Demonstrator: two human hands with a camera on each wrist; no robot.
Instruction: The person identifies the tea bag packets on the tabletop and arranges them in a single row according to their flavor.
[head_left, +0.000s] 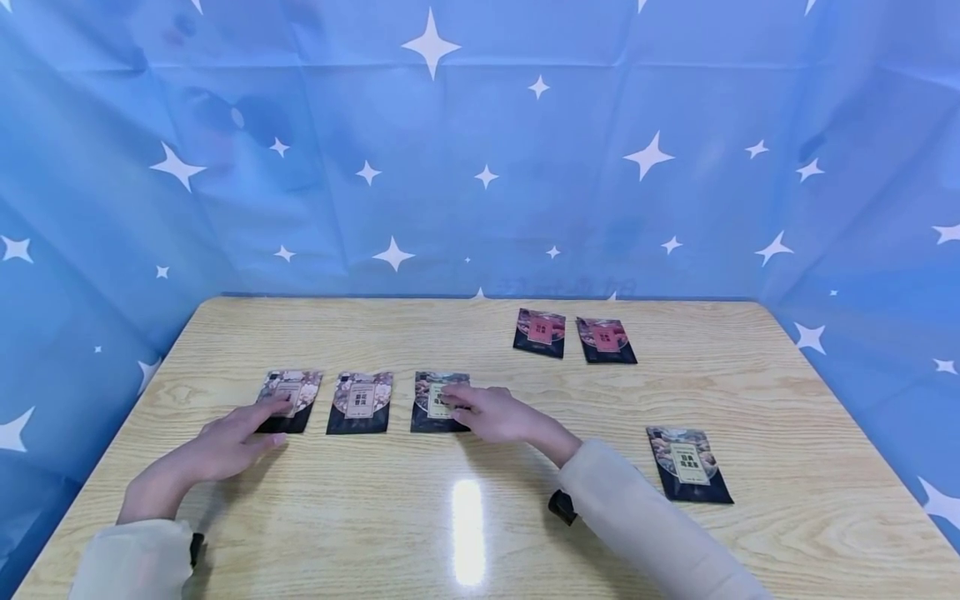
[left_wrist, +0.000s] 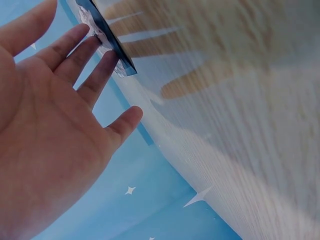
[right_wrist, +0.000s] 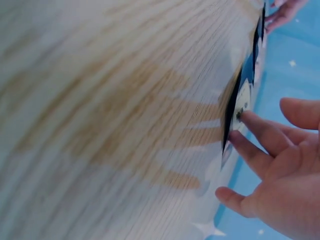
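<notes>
Three dark sachets lie in a row on the wooden table. My left hand (head_left: 228, 442) rests its fingertips on the leftmost sachet (head_left: 302, 392), which has a floral top and a pinkish label. In the left wrist view the fingers of that left hand (left_wrist: 55, 115) are spread and extended. The middle sachet (head_left: 360, 404), also floral, lies between the hands, untouched. My right hand (head_left: 491, 414) touches the third sachet (head_left: 423, 412), which bears a pale green label and is partly covered by the fingers. Extended fingers of the right hand (right_wrist: 280, 160) press on that sachet in the right wrist view.
Two red-labelled sachets, one on the left (head_left: 540, 333) and one on the right (head_left: 607, 342), lie near the table's back edge. Another green-labelled sachet (head_left: 688, 465) lies at the right. A blue star-patterned cloth (head_left: 480, 217) hangs behind the table (head_left: 337, 517).
</notes>
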